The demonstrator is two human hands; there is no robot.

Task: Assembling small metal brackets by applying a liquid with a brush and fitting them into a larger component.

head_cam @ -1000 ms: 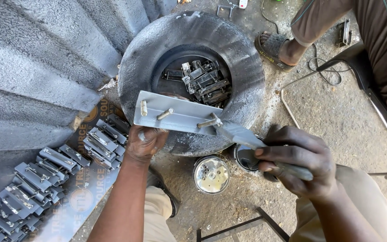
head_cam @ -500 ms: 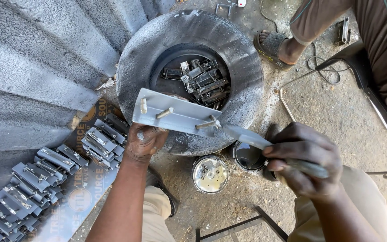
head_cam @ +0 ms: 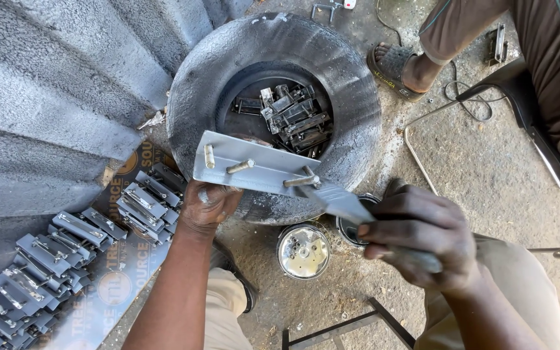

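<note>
My left hand grips the underside of a flat grey metal plate with short pegs standing on it, held over the near rim of a tyre. My right hand is closed on the handle of a paintbrush, whose silver-coated bristles touch the plate's right end. Just below the brush sits a small open paint tin, partly hidden by my right hand.
The grey-coated tyre lies flat with several dark metal parts in its hole. A tin lid lies on the ground. Rows of silver-painted pieces rest on cardboard at left. Another person's sandalled foot and a metal chair frame are at right.
My right hand has moved the brush up from the tin along the plate's right end. The left hand keeps the plate in nearly the same place.
</note>
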